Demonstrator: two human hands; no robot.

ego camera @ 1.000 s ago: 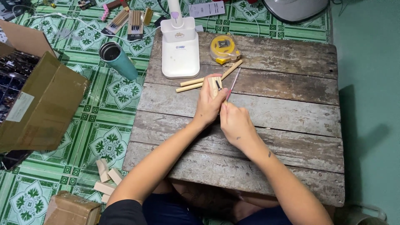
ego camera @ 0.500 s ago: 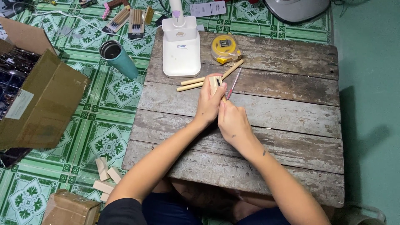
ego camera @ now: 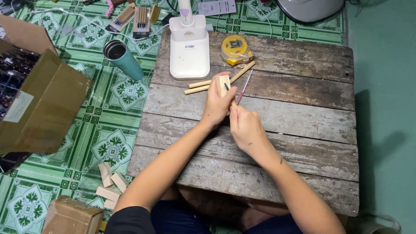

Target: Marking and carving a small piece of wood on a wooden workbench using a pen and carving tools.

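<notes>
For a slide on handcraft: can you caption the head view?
Left hand holds a small wooden block while right hand works a thin tool over a plank table.

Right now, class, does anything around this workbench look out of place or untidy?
Yes: several small wood offcuts lie scattered on the tiled floor left of the plank table, not on it. On the table, the left hand holds a small wood block; nothing there looks spilled.
</notes>
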